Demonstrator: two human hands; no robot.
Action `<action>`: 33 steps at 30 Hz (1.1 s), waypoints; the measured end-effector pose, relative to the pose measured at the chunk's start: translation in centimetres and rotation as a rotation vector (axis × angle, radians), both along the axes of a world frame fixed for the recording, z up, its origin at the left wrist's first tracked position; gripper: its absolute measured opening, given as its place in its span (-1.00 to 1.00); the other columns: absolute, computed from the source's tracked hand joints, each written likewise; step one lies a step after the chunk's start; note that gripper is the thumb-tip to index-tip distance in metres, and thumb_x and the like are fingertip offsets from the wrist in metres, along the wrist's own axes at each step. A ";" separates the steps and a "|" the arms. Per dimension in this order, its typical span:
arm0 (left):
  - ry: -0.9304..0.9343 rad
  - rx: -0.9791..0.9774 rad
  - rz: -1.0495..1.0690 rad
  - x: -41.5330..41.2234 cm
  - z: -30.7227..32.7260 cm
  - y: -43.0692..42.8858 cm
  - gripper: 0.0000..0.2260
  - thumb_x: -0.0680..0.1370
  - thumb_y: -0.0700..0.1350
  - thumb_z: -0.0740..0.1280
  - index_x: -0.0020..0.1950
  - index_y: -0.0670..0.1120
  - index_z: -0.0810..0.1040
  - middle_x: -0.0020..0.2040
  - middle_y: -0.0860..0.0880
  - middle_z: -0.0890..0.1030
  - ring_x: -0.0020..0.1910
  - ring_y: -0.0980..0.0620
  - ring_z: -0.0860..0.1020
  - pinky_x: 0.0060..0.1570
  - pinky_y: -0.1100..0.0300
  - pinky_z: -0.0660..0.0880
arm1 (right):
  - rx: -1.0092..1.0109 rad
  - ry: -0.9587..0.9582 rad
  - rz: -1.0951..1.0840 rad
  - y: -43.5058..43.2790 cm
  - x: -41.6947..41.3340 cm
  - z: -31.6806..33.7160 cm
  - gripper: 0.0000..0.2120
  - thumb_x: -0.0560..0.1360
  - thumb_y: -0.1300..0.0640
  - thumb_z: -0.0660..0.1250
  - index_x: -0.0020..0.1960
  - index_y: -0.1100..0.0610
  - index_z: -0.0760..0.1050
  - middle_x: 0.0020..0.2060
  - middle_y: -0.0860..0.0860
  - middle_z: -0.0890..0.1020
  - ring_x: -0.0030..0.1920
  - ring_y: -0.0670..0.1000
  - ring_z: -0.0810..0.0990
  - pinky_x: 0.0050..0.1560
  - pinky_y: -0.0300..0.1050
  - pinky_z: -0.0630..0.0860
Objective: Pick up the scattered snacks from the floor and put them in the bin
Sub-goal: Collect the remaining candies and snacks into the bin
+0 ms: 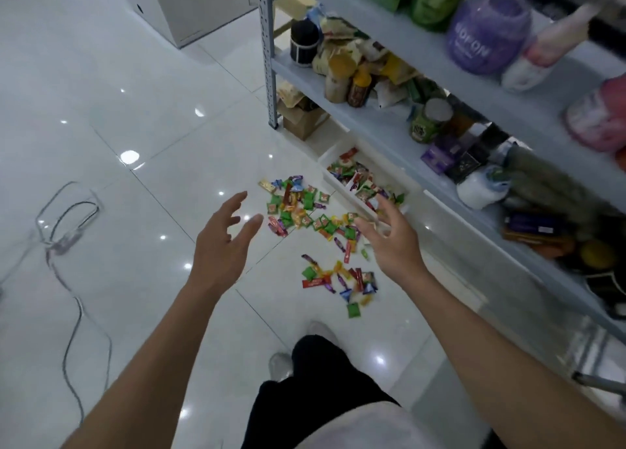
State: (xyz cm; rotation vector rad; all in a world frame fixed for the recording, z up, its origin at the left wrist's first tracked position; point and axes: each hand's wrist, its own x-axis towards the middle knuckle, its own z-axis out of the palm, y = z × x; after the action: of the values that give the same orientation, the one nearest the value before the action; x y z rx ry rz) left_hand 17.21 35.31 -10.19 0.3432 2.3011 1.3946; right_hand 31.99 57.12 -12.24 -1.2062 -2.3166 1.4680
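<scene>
As we look down, glossy white floor tiles spread across the room, dotted with glints of ceiling light, and a grey cable loops over them at the left. A pale cabinet stands at the far end. A metal shelving rack runs along the right, crowded with jars, packets and a purple tub, with a cardboard box on the floor by its far post. The white bin sits on the floor at the foot of the rack. It is long and narrow, its long axis running from far left to near right along the shelf edge, and it already holds some wrapped sweets. The scattered snacks lie just beside the bin's left wall in a band that follows the same diagonal. A smaller cluster lies nearer to us, apart from the band. Our left hand hovers left of the band, and our right hand hovers over the bin's near end. Both have spread, relaxed fingers and hold nothing. Below, we see dark trousers and pale shoes.
</scene>
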 end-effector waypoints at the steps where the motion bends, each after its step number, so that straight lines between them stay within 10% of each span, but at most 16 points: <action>1: 0.002 0.001 -0.006 -0.9 0.6 0.0 -0.60 0.56 0.09 0.28 0.40 0.19 0.36 0.37 0.09 0.44 0.26 0.08 0.46 0.12 0.17 0.38 | -0.005 0.004 -0.016 -0.2 -0.5 0.5 -0.36 0.49 -0.16 0.36 0.49 -0.09 0.22 0.45 -0.12 0.32 0.34 -0.13 0.37 0.33 -0.11 0.36; 33: 0.003 -0.101 -0.706 -34.3 -4.9 17.6 -0.59 0.56 0.09 0.31 0.40 0.12 0.39 0.38 0.08 0.44 0.23 0.07 0.49 0.10 0.21 0.37 | -0.037 0.073 -0.748 2.0 -25.3 -4.1 -0.44 0.52 -0.13 0.33 0.47 -0.04 0.29 0.39 -0.07 0.41 0.33 -0.09 0.40 0.20 -0.24 0.31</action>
State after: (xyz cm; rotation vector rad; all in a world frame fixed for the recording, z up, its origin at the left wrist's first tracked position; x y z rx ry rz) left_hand -17.07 52.93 -15.13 1.0030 1.9408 0.9098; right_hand 6.72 59.12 -16.31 -1.7257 -1.5097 1.2313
